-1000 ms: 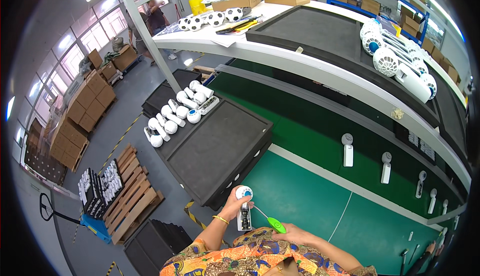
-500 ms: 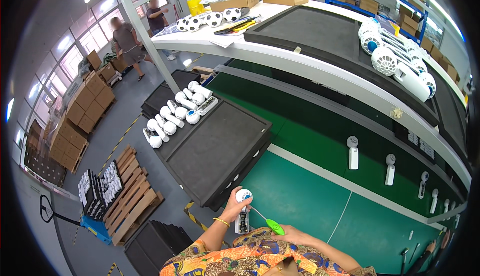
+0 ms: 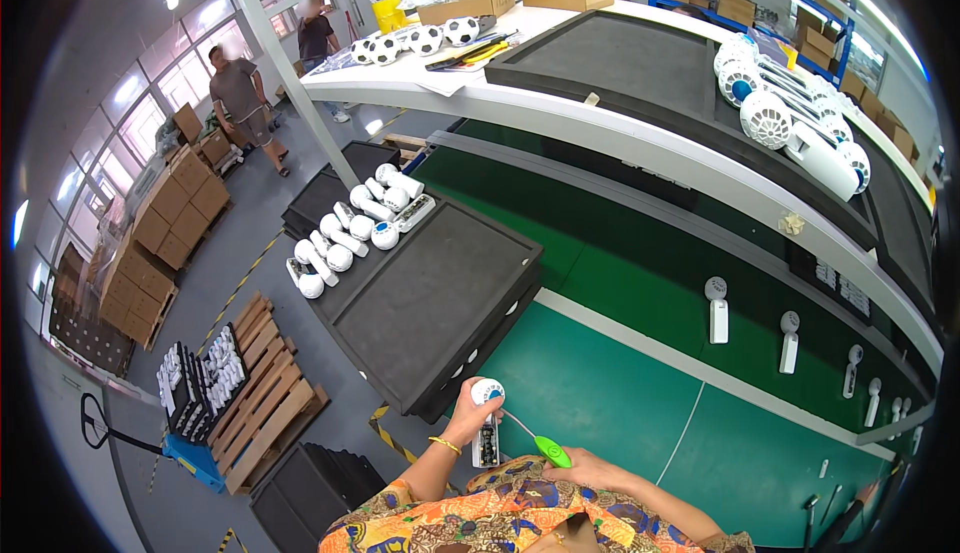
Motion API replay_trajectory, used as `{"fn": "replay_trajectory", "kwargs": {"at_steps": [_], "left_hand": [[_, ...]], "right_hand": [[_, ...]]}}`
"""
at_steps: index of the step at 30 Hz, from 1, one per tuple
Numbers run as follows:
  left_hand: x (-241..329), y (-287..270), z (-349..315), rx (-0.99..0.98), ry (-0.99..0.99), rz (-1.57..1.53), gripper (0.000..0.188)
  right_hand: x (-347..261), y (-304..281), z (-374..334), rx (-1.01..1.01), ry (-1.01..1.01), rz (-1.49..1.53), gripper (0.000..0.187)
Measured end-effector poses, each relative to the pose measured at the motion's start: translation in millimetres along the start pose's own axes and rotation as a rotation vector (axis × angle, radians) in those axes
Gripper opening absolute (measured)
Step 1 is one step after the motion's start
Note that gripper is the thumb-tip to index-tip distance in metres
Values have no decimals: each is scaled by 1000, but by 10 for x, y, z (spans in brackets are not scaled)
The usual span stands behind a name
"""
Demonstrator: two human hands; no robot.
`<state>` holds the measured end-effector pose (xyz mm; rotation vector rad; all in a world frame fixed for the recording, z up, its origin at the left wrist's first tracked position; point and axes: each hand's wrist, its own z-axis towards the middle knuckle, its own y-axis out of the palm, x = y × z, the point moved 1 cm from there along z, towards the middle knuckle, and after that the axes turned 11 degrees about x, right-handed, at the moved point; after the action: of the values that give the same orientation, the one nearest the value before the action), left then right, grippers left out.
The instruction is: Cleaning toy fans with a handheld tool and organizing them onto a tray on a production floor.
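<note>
My left hand [image 3: 471, 419] is closed round a white handheld fan [image 3: 487, 391], just below its round head with a blue centre. The fan's handle hangs down, its casing open and the dark inner parts showing. In my right hand [image 3: 590, 470] is a screwdriver [image 3: 552, 451] with a bright green handle. Its thin shaft points up and left, and the tip reaches the fan near my left fingers; the exact contact point is too small to make out.
Black stacked trays [image 3: 430, 303] stand left of the green belt [image 3: 600, 393], with several white fans [image 3: 345, 243] on top. More fans [image 3: 718, 311] lie along the belt's far side. Overhead, a white shelf [image 3: 450, 93] holds toy-football-patterned balls [image 3: 425, 41]. A pallet [image 3: 262, 393] lies on the floor.
The fans on the belt have slid a little to the right. A person in the background has turned and moved slightly left. My hands and the screwdriver have hardly moved.
</note>
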<state>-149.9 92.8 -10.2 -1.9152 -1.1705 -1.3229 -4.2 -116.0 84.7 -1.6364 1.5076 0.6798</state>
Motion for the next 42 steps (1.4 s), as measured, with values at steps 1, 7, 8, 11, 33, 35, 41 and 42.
{"fn": "replay_trajectory", "kwargs": {"at_steps": [1, 7, 8, 11, 33, 35, 41, 42], "left_hand": [[-4, -5, 2, 1, -1, 1, 57], [-35, 0, 17, 0, 17, 35, 57], [-34, 5, 15, -1, 27, 45, 57], [-19, 13, 15, -1, 26, 53, 57], [-72, -8, -5, -29, 38, 76, 58], [-83, -16, 5, -33, 39, 83, 57], [-88, -19, 9, -40, 33, 81, 57], [-97, -23, 12, -42, 33, 84, 57]], "right_hand": [[-19, -8, -9, -3, 16, -7, 40], [-31, -20, -13, -4, 15, 5, 39], [-43, -25, -13, -10, 28, -7, 38], [-28, -19, 1, -21, 31, -14, 38], [-14, 4, 7, 17, -21, -8, 35], [7, 13, 18, 15, -26, -4, 36], [-2, 3, 35, 5, 0, -34, 37], [0, 3, 36, 5, 0, -34, 37]]}}
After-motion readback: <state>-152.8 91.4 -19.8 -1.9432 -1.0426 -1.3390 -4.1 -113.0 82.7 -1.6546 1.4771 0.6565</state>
